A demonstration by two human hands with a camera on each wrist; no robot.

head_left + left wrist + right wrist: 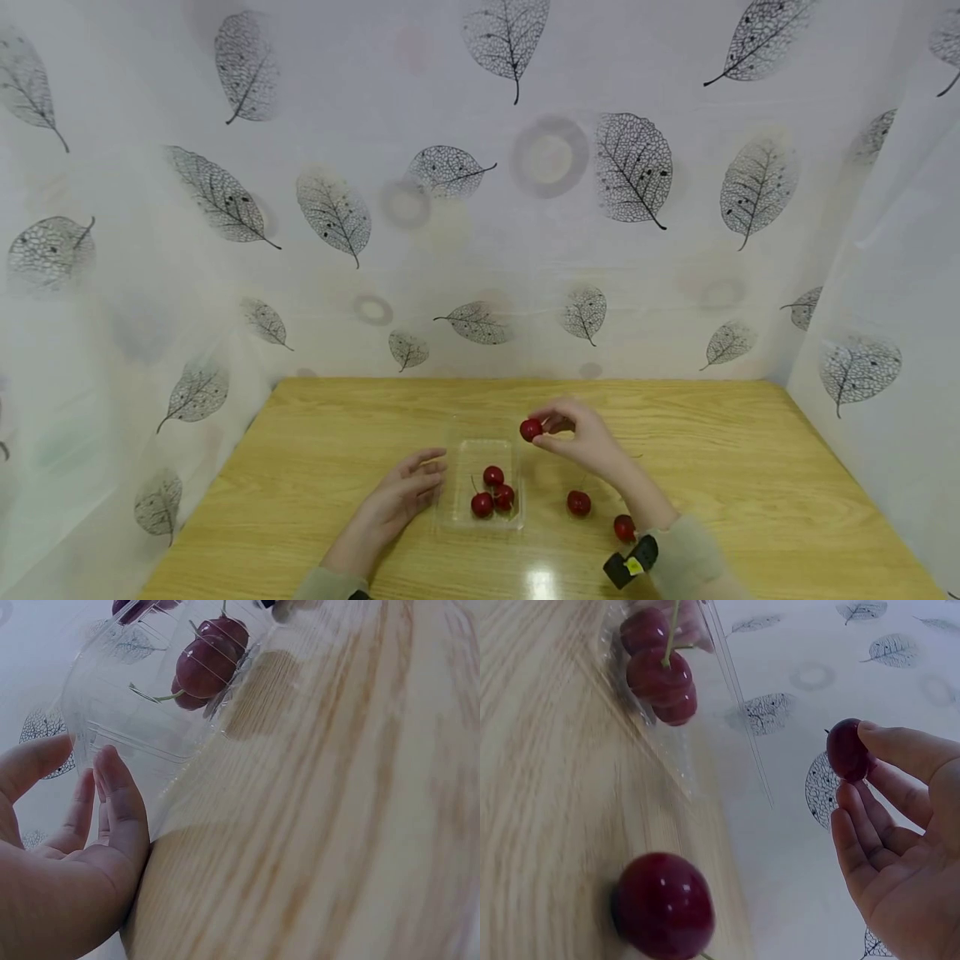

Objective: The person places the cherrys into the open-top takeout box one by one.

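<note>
Between the thumb and fingers of my right hand (581, 433) a dark red cherry (531, 429) is pinched, up near the far right corner of a clear plastic box (459, 523). In the right wrist view the held cherry (848, 750) shows a short stem stub. Inside the box, toward its near right, lie three cherries (482, 504), some with green stems. At the box's left side rests my left hand (401, 500), its fingers extended loosely; in the left wrist view the fingertips (111, 761) are right at the clear wall.
On the wooden table (315, 450), right of the box, lie a cherry (578, 502) and another cherry (624, 527) beside the right wrist's black strap camera (632, 563). A white leaf-printed curtain (525, 250) closes off the back and both sides.
</note>
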